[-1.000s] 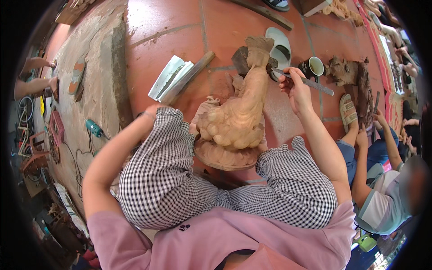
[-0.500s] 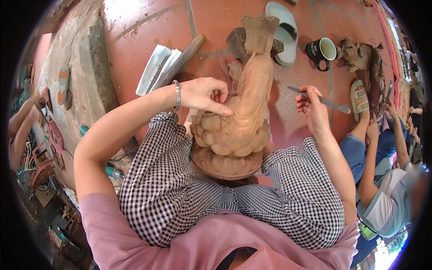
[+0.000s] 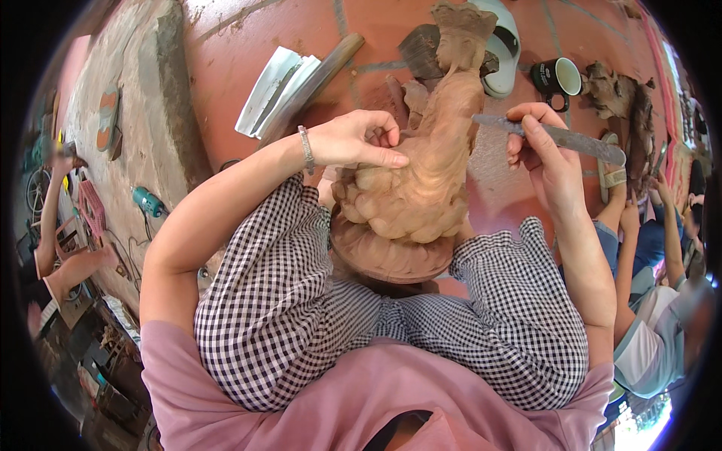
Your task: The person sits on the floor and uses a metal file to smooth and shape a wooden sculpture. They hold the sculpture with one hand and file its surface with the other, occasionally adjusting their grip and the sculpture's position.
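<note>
A carved wooden statue (image 3: 441, 143) stands tilted between my knees, with a robed figure above a lumpy, petal-like base. My left hand (image 3: 359, 140) rests against its left side, thumb stretched along the wood. The other left fingers are loosely curled, with a gap to the thumb and nothing held. To the right of the statue, my right hand (image 3: 547, 146) grips a flat grey metal blade (image 3: 583, 143) between thumb and fingers. The blade's narrow tip points left, close to the figure's side; whether it touches cannot be made out. Its wide rounded end sticks out rightward.
White folded sheets (image 3: 274, 90) and a wooden stick (image 3: 320, 79) lie on red tiles at the left. Beyond the statue are a dark block (image 3: 421, 51) and pale slipper (image 3: 505, 52); a dark mug (image 3: 558, 77) stands right. Other people sit at both sides.
The metal blade has moved up and closer to the statue in my right hand. My left hand stays against the wood. The whole view has shifted slightly.
</note>
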`<state>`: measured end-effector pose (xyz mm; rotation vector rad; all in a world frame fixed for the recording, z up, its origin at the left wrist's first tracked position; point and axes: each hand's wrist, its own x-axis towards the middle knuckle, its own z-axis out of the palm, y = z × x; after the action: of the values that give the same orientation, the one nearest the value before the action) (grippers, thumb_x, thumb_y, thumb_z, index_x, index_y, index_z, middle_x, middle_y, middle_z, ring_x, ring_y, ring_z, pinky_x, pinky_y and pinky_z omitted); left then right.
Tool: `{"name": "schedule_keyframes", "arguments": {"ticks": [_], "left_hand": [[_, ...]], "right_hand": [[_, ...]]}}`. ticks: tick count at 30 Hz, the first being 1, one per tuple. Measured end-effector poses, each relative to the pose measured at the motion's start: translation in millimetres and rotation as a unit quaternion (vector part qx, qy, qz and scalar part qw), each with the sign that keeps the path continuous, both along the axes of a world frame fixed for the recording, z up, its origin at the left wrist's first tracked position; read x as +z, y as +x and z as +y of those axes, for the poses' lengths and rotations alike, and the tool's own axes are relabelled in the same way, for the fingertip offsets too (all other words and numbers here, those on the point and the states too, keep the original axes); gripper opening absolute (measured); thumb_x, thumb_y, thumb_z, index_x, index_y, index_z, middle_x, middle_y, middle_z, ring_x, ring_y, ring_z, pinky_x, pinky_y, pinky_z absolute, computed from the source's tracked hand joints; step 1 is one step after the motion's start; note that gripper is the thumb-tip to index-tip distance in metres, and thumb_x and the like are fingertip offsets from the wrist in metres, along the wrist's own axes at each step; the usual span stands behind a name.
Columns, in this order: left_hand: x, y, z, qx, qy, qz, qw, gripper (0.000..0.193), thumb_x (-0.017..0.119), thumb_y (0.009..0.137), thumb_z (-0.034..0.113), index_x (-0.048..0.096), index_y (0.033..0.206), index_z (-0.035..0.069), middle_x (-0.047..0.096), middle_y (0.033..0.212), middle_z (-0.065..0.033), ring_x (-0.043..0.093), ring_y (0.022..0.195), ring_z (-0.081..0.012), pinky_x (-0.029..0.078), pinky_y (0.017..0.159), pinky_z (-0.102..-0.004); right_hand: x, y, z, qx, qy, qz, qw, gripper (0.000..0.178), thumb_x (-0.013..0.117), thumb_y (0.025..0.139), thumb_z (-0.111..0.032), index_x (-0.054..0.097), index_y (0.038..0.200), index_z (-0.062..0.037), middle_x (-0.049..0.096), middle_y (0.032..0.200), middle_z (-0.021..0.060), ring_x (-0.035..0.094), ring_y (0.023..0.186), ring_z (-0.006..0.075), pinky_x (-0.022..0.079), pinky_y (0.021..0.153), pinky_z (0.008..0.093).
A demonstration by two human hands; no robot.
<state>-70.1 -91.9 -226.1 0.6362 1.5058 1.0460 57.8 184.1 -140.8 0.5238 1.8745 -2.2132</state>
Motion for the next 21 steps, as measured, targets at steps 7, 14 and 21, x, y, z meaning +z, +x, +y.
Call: {"name": "schedule_keyframes", "arguments": {"ticks": [7, 14, 21], "left_hand": [[-8, 4, 9, 0.082, 0.046, 0.03, 0.995, 0.021, 0.067, 0.093, 0.023, 0.061, 0.093, 0.003, 0.062, 0.083, 0.0006, 0.055, 0.079, -0.0076, 0.047, 0.072, -0.0264], [50, -1, 25, 0.234, 0.239, 0.424, 0.842, 0.017, 0.07, 0.084, 0.011, 0.069, 0.101, 0.007, 0.067, 0.091, -0.0045, 0.062, 0.087, -0.0164, 0.054, 0.078, -0.0304], [46, 4, 11, -0.05, 0.256, 0.378, 0.888, 0.024, 0.075, 0.077, 0.011, 0.074, 0.101, 0.007, 0.071, 0.1, -0.006, 0.061, 0.091, -0.0237, 0.052, 0.081, -0.0355]], "right_hand": [[19, -1, -13, 0.187, 0.015, 0.002, 0.982, 0.024, 0.059, 0.099, -0.023, 0.062, 0.101, -0.0002, 0.061, 0.08, 0.0008, 0.058, 0.074, 0.0066, 0.048, 0.065, 0.021], [29, -7, -36, 0.359, -0.003, -0.213, 0.909, 0.03, 0.059, 0.099, -0.034, 0.06, 0.09, -0.0054, 0.053, 0.065, -0.0053, 0.048, 0.048, 0.0029, 0.039, 0.043, 0.0186], [15, -13, -31, 0.422, -0.06, -0.255, 0.868, 0.039, 0.057, 0.099, -0.038, 0.061, 0.079, -0.0051, 0.05, 0.057, -0.0043, 0.046, 0.043, 0.0036, 0.037, 0.038, 0.0192]]}}
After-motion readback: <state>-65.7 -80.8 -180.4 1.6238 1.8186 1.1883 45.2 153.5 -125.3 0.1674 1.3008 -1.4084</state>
